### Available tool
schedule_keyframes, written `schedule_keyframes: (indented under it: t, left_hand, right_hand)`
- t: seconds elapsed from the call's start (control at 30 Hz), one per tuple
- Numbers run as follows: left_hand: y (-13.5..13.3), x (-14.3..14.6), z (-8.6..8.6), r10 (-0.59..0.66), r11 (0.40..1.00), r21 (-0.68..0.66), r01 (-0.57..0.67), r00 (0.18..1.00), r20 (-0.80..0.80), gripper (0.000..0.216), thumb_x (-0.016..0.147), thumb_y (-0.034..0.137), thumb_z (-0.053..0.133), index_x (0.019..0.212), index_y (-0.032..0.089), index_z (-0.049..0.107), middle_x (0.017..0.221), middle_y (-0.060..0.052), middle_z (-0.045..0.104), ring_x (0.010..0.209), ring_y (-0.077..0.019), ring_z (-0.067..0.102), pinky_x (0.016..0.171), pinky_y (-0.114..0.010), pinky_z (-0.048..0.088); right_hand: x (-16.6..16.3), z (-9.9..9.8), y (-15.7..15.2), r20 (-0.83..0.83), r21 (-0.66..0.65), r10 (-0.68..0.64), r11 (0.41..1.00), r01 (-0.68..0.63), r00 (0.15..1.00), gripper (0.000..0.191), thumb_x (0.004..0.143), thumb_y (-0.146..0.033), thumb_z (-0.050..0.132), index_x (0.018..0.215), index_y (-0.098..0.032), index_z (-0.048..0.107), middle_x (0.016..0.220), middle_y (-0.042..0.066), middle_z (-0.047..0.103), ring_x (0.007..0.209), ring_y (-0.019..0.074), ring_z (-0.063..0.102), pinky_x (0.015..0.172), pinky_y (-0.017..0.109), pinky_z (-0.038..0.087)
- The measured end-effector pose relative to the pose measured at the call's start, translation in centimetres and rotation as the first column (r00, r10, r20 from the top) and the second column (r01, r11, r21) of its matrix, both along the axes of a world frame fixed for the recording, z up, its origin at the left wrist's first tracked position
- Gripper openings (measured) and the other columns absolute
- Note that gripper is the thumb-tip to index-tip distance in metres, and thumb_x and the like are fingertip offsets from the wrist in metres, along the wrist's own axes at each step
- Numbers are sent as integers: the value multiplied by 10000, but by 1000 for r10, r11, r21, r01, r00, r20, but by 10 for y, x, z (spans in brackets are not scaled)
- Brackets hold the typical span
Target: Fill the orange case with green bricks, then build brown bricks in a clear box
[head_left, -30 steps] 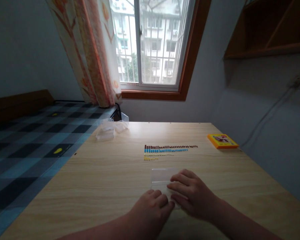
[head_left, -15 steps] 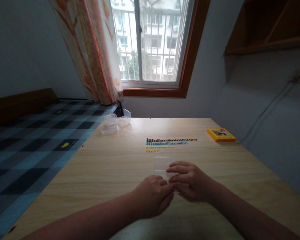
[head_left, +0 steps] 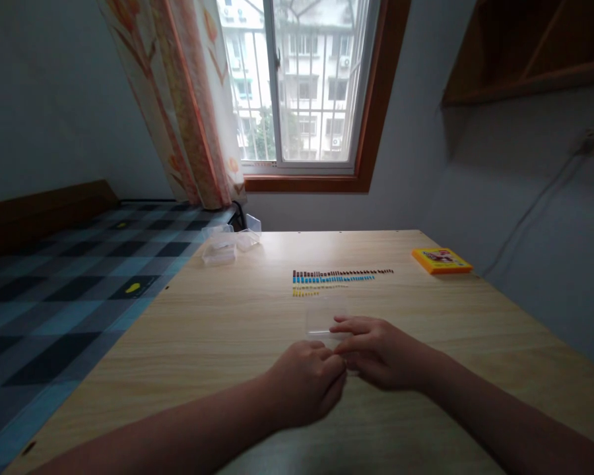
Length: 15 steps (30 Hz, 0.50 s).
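Observation:
Both hands meet near the front middle of the wooden table [head_left: 218, 330]. My left hand [head_left: 304, 382] is curled, its fingertips pinching the near edge of a small clear plastic box [head_left: 319, 321]. Over the box's near right part lies my right hand [head_left: 376, 349], fingers bent and pressed on it. Just beyond the box lie rows of tiny pieces [head_left: 334, 279]: a brown row, a blue row, then shorter yellow ones.
A yellow-orange booklet [head_left: 441, 260] lies at the table's right side by the wall. Clear plastic containers [head_left: 225, 243] sit at the far left corner. A bed with a checked blanket [head_left: 54, 297] adjoins the table's left edge. A window and curtain stand behind.
Both hands have drawn slightly closer together on the clear box, and the view has shifted a little so the box and rows sit higher in the picture.

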<state>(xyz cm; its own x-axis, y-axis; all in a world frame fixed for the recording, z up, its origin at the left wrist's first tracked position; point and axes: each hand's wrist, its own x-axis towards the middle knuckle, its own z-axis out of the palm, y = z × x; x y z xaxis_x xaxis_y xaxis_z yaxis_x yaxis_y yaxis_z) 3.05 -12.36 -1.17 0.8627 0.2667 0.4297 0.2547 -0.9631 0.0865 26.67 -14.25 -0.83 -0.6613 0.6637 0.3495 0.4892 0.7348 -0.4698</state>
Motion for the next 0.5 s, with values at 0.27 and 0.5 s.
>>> schedule_keyframes:
  t: [0.27,0.5]
  left_hand:
    - [14,-7,27,43,989,135,-61,991,128,140,934,200,503,878,175,629,807,-49,699,736,-197,614,696,-334,501]
    - [145,-33,48,614,781,-83,-619,785,-81,275,919,186,513,1017,180,769,995,-96,753,830,-220,680,784,-334,533]
  right_hand:
    - [1,5,-1,48,4,13,1000,-13,999,298,899,-161,650,1167,-248,747,1391,98,661,1355,271,573,1144,475,462]
    - [2,5,-3,14,46,-6,999,5,1000,249,884,-137,658,1090,-232,760,1351,105,690,1358,281,578,1103,475,504]
